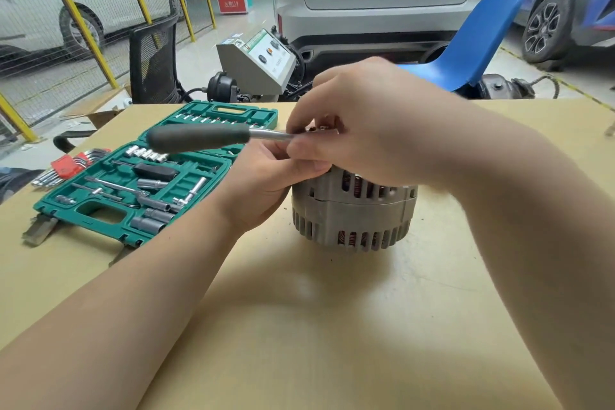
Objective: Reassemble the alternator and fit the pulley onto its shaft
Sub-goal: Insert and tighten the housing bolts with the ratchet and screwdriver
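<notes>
The alternator (354, 208) stands upright on the tan table (299, 326), slightly right of centre, its slotted grey housing showing copper windings through the vents. The right hand (372, 123) is curled over the top of the alternator, fingers bent and closed around the head end of a ratchet wrench (213, 137); what the tool engages beneath the fingers is hidden. The wrench lies roughly level, its dark handle projecting toward 9 o'clock from the alternator, clear of the table. The left hand (263, 183) is at the 9 o'clock side of the housing, palm against it, fingers curled up to the wrench shank just under the right hand's fingertips. An open green socket case (133, 190) lies on the table at 9 o'clock, with a red-holdered hex key set (70, 166) just beyond it.
</notes>
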`<state>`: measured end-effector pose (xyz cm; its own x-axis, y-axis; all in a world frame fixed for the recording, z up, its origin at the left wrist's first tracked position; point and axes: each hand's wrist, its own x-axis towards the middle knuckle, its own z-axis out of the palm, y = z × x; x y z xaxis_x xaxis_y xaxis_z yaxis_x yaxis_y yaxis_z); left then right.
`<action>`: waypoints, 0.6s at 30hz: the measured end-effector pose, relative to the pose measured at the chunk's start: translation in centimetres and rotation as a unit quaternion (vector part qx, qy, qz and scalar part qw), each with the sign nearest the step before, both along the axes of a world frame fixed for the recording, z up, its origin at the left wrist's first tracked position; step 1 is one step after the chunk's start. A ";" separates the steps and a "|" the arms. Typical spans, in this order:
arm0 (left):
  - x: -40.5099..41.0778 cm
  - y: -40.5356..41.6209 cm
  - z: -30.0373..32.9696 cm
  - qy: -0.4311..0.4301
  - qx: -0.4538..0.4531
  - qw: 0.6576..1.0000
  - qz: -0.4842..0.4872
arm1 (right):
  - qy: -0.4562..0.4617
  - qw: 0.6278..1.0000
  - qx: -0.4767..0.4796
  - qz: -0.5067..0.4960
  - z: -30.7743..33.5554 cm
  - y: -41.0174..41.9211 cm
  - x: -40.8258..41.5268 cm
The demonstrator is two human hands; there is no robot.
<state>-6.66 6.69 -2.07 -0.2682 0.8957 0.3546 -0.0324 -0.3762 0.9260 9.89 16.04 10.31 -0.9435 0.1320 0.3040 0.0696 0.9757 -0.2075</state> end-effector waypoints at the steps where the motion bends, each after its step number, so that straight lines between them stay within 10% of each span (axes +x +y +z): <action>1: -0.1 0.1 -0.1 -0.006 0.008 1.000 0.004 | 0.009 1.000 0.024 -0.016 -0.4 -0.3 -0.4; 18: 0.1 0.1 0.0 0.005 -0.004 0.999 0.037 | 0.007 0.999 -0.043 0.016 0.0 0.2 -0.2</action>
<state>-6.54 6.78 -2.09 -0.3300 0.8766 0.3502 0.0040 -0.3697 0.9292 9.73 16.28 10.28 -0.9434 0.1274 0.3064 0.0347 0.9562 -0.2906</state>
